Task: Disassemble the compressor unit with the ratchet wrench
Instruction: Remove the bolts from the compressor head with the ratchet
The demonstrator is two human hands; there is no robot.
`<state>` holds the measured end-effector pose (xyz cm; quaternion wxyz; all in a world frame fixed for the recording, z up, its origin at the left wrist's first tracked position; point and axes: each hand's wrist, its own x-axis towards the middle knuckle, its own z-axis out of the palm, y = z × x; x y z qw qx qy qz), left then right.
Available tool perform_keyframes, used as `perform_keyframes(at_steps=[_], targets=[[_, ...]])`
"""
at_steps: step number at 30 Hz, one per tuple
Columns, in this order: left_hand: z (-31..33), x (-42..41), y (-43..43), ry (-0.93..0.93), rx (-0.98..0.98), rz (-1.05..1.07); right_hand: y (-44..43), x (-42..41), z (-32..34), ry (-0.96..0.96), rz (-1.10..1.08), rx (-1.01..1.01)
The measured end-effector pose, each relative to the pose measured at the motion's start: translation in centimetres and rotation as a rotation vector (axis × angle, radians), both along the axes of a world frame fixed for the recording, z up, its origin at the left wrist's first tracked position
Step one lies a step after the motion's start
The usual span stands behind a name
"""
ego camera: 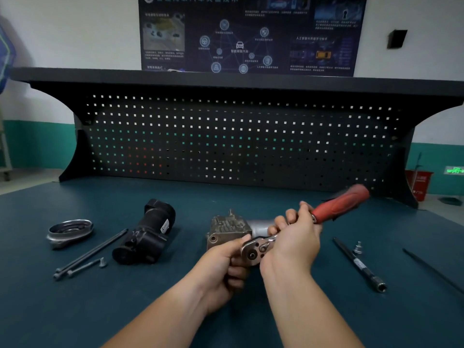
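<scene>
Compressor unit (227, 231): sitting at bench (75, 310) middle.
Left hand (221, 270): gripping its near side.
Right hand (296, 241): gripping ratchet wrench (339, 208), handle pointing far-right.

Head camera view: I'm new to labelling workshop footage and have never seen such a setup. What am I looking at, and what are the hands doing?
There is no machine here. A camera worn on a person's head looks forward and down at their two bare hands over a green workbench. The left hand grips the grey metal compressor body. The right hand holds a ratchet wrench just below its red handle, with the wrench head close against the body. To the left lie a black motor housing, a round silver cover and long bolts. To the right lie an extension bar and a thin black rod. A pegboard stands behind.
</scene>
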<state>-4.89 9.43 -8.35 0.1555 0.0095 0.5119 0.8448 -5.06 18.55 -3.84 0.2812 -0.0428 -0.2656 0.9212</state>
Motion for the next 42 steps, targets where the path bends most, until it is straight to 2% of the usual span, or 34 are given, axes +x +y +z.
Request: perform_keyframes(at_steps=[5, 12, 16, 22, 24, 26, 29, 32, 35, 38, 42], targets=[[-0.1, 0.2, -0.3, 0.048, -0.053, -0.016, -1.0, 0.5, 0.2, 0.156, 0.055, 0.283], [-0.1, 0.2, -0.6, 0.029, -0.219, -0.039, -0.1, 0.7, 0.7, 0.220, 0.219, 0.669], [-0.2, 0.2, -0.5, 0.044, -0.227, -0.035, -0.1, 0.3, 0.5, 0.256, 0.328, 0.862], [-0.5, 0.2, -0.2, 0.102, -0.259, -0.015, -1.3, 0.3, -0.6, 0.361, 0.304, 1.227], [-0.4, 0.3, -0.2, 0.105, -0.246, 0.005, -1.4, 0.3, -0.7, 0.359, 0.268, 1.176], [-0.3, 0.3, -0.1, 0.101, -0.236, 0.016, -1.3, 0.3, -0.6, 0.331, 0.231, 1.019], [-0.2, 0.2, 0.0, 0.064, -0.174, 0.034, -1.0, 0.4, -0.3, 0.226, 0.179, 0.666], [0.0, 0.3, 0.2, 0.039, -0.079, 0.013, 0.0, -0.2, -0.2, 0.095, 0.098, 0.221], [0.1, 0.2, 0.5, 0.034, -0.074, 0.031, 1.5, -1.0, -0.7, 0.054, 0.121, -0.134], [0.1, 0.2, 0.3, 0.051, -0.124, 0.031, 1.8, -1.4, -0.9, 0.049, 0.159, -0.142], [0.1, 0.4, -0.2, 0.034, -0.193, -0.010, 0.3, -0.6, -0.2, 0.094, 0.110, 0.312]])
